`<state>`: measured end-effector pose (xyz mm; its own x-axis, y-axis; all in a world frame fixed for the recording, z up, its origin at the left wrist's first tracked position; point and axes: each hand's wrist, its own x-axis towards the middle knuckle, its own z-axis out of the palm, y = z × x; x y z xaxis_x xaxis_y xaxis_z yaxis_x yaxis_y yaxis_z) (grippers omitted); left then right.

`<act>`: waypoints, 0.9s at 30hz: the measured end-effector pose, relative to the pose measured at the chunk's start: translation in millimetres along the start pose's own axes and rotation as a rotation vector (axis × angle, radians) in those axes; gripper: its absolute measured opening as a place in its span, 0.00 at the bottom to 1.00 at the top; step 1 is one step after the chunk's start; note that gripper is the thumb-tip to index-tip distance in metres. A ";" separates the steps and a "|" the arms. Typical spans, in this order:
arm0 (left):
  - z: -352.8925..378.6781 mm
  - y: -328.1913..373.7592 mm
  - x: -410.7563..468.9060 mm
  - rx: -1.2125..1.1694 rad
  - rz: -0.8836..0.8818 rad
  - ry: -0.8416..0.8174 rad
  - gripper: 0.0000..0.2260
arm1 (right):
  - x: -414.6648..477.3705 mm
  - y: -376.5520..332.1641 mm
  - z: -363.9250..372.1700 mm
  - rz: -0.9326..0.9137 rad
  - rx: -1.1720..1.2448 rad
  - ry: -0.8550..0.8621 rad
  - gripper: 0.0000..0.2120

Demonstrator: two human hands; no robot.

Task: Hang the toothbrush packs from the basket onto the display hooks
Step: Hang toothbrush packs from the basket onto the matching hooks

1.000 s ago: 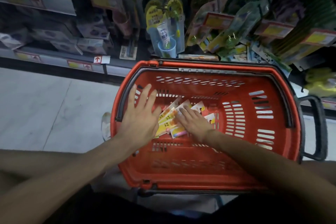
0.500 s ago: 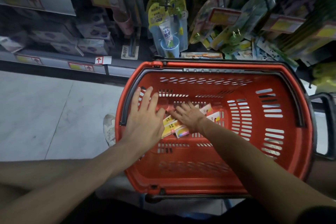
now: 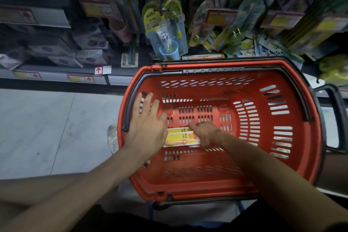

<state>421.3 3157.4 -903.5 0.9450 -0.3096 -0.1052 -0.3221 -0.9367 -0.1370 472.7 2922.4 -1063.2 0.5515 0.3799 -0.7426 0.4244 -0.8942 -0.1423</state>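
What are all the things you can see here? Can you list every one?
basket: one, red, before the shelves
toothbrush packs: small stack, count unclear, yellow, on the basket's bottom
hanging packs: many, green and yellow, on hooks above
cup kit: one in front, blue, hanging
price tags: several, red-yellow, on hook ends
boxes: several, pale, left shelf
shoe: one, white, left of basket
left hand: open, inside the basket
right hand: fingers curled on the packs

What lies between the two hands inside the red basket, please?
In the head view, the toothbrush packs lie flat on the basket floor between the left hand and the right hand, which grips their end.
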 end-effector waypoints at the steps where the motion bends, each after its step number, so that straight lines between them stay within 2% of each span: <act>1: 0.1 -0.5 1.0 0.003 0.004 -0.005 0.15 | -0.8 1.7 -3.4 -0.002 0.026 -0.011 0.44; 4: -0.7 -1.8 4.1 0.007 0.015 -0.023 0.15 | -1.5 7.7 -13.7 0.000 0.028 -0.035 0.45; 7: -1.2 -3.1 8.9 0.006 0.013 -0.052 0.16 | -2.0 10.3 -22.5 0.019 0.133 -0.032 0.46; 12: 0.6 -7.6 21.8 -0.009 0.018 -0.060 0.17 | -3.5 16.2 -26.4 0.100 0.270 -0.094 0.40; 17: 4.6 -16.8 40.0 -0.055 0.072 -0.023 0.16 | -22.3 21.7 -49.5 0.110 0.284 0.007 0.38; 20: 3.8 -21.0 49.7 -0.147 0.076 0.010 0.17 | -42.4 25.9 -79.9 0.091 0.236 0.088 0.32; 22: -0.8 -20.8 54.0 -0.232 0.070 0.026 0.21 | -60.5 29.4 -104.8 0.089 0.180 0.139 0.27; 27: -34.3 -2.8 67.4 -0.253 0.183 0.085 0.40 | -112.1 29.2 -167.4 0.042 -0.039 0.271 0.26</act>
<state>487.8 3133.5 -876.3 0.8776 -0.4789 -0.0212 -0.4728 -0.8720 0.1267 543.5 2893.3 -874.5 0.7390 0.3968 -0.5445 0.4215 -0.9028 -0.0857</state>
